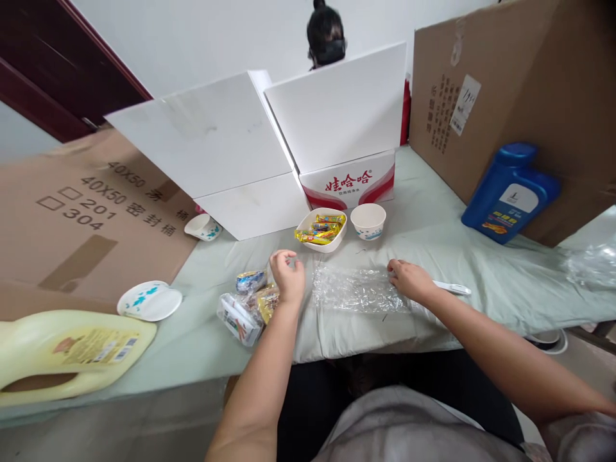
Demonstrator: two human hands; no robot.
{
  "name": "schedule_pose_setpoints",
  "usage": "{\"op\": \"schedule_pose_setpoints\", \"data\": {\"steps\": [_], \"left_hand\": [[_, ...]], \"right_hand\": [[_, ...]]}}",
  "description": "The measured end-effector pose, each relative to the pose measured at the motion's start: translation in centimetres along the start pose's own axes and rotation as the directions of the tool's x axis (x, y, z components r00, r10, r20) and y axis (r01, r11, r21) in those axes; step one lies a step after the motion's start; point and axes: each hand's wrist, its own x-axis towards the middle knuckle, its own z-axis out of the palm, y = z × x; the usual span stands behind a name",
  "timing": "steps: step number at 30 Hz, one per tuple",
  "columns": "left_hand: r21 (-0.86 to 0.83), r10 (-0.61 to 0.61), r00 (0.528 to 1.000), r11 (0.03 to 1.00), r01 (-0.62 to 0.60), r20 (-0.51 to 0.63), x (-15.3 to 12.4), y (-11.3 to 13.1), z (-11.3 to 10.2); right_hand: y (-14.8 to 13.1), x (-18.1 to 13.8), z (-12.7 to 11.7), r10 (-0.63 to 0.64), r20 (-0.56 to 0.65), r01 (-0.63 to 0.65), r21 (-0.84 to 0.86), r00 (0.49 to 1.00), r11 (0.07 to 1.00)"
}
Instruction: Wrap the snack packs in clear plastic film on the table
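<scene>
A clear plastic bag [356, 290] lies flat on the pale green cloth in front of me. My right hand [409, 281] rests on its right end, fingers curled down and pressing it. My left hand [287, 276] hovers at the bag's left end, fingers curled in a loose pinch; what it holds, if anything, is too small to make out. Several wrapped snacks [248, 305] lie just left of my left hand. A white heart-shaped bowl [321, 230] holds yellow wrapped candies, and an empty paper cup [368, 221] stands beside it.
White foam boards and a red-and-white carton [349, 183] stand behind the bowls, a person behind them. A blue jug [510, 192] leans on cardboard at right. A yellow jug [67, 353], a paper plate [149, 300] and a small bowl [205, 227] sit left. A white utensil [452, 289] lies by my right wrist.
</scene>
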Motion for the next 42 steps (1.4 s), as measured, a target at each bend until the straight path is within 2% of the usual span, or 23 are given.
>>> {"op": "schedule_pose_setpoints", "data": {"steps": [1, 2, 3, 5, 6, 7, 10, 12, 14, 17, 20, 23, 25, 27, 30, 31, 32, 33, 35, 36, 37, 39, 42], "left_hand": [[0.091, 0.097, 0.995, 0.991, -0.098, 0.015, -0.8, 0.1, 0.2], [0.174, 0.197, 0.975, 0.961, -0.213, 0.104, -1.8, 0.2, 0.5], [0.229, 0.274, 0.929, 0.916, -0.331, 0.248, -3.0, 0.2, 0.8], [0.283, 0.335, 0.769, 0.79, -0.544, 0.544, -5.4, -0.1, 1.4], [0.318, 0.324, 0.716, 0.73, -0.605, 0.619, -6.5, -0.3, 1.6], [0.355, 0.304, 0.697, 0.688, -0.632, 0.65, -7.4, -0.6, 1.7], [0.415, 0.263, 0.709, 0.659, -0.628, 0.655, -8.3, -1.0, 1.7], [0.399, 0.275, 0.713, 0.675, -0.621, 0.645, -7.4, -0.8, 1.6], [0.406, 0.285, 0.735, 0.684, -0.606, 0.615, -5.6, -0.5, 1.8], [0.493, 0.174, 0.785, 0.693, -0.527, 0.594, -2.5, -0.2, 2.4], [0.533, 0.043, 0.774, 0.701, -0.474, 0.632, -0.2, -0.3, 2.9], [0.51, 0.025, 0.749, 0.717, -0.474, 0.662, 1.0, -0.7, 3.1], [0.516, 0.025, 0.762, 0.722, -0.462, 0.648, 1.4, -0.7, 3.2], [0.553, 0.04, 0.806, 0.708, -0.439, 0.59, 1.4, -0.5, 3.3], [0.638, 0.09, 0.895, 0.67, -0.379, 0.437, 0.2, 0.4, 3.5], [0.644, 0.128, 0.903, 0.66, -0.387, 0.411, -0.7, 0.7, 3.5], [0.622, 0.178, 0.887, 0.654, -0.431, 0.427, -1.7, 0.9, 3.3], [0.573, 0.233, 0.845, 0.646, -0.504, 0.481, -2.8, 1.1, 3.1], [0.387, 0.332, 0.671, 0.615, -0.687, 0.662, -5.2, 0.9, 2.1], [0.316, 0.346, 0.593, 0.598, -0.736, 0.727, -6.3, 0.5, 1.4], [0.288, 0.346, 0.551, 0.581, -0.761, 0.759, -7.2, 0.0, 0.6], [0.287, 0.349, 0.524, 0.545, -0.788, 0.777, -8.3, -1.4, -0.9], [0.305, 0.382, 0.516, 0.491, -0.816, 0.766, -8.5, -3.4, -2.9]], "right_hand": [[-0.1, 0.0, 0.0, -0.001, 0.0, 0.001, 0.001, 1.0, 1.0], [-0.1, 0.0, 0.0, -0.001, -0.001, 0.001, 0.004, 1.0, 1.0], [0.0, 0.0, -0.1, 0.001, -0.005, -0.001, 0.011, 1.0, 1.0], [0.5, 0.0, -0.3, 0.019, -0.029, -0.018, 0.04, 0.999, 0.999], [0.8, 0.1, -0.5, 0.043, -0.05, -0.04, 0.053, 0.998, 0.998], [1.3, 0.1, -0.8, 0.08, -0.078, -0.076, 0.058, 0.994, 0.995], [2.1, -0.1, -1.8, 0.186, -0.216, -0.193, -0.016, 0.959, 0.981], [1.7, -0.6, -2.3, 0.138, -0.317, -0.172, -0.082, 0.938, 0.982], [0.4, -1.3, -2.2, -0.034, -0.328, -0.005, -0.115, 0.944, 0.993], [-1.8, -2.3, -0.6, -0.329, -0.213, 0.314, -0.101, 0.92, 0.944], [-2.6, -3.0, 1.8, -0.464, -0.172, 0.455, -0.092, 0.869, 0.886], [-1.9, -3.4, 3.6, -0.49, -0.212, 0.484, -0.082, 0.846, 0.871], [-1.4, -3.4, 4.2, -0.484, -0.222, 0.48, -0.074, 0.847, 0.874], [-1.1, -3.4, 4.4, -0.472, -0.21, 0.468, -0.072, 0.856, 0.881], [-1.4, -3.5, 4.3, -0.446, -0.178, 0.437, -0.088, 0.877, 0.895], [-1.5, -3.5, 4.2, -0.438, -0.17, 0.428, -0.096, 0.883, 0.899], [-1.7, -3.6, 4.0, -0.433, -0.167, 0.421, -0.104, 0.886, 0.901], [-1.8, -3.7, 3.8, -0.434, -0.169, 0.421, -0.111, 0.885, 0.9], [-1.9, -4.1, 3.1, -0.459, -0.175, 0.444, -0.118, 0.871, 0.888], [-1.7, -4.4, 2.8, -0.477, -0.174, 0.463, -0.119, 0.861, 0.878], [-1.4, -4.7, 2.4, -0.495, -0.168, 0.481, -0.117, 0.852, 0.869], [-0.4, -5.4, 1.8, -0.521, -0.142, 0.511, -0.1, 0.842, 0.854], [1.7, -6.5, 1.5, -0.54, -0.145, 0.539, -0.047, 0.829, 0.841]]}}
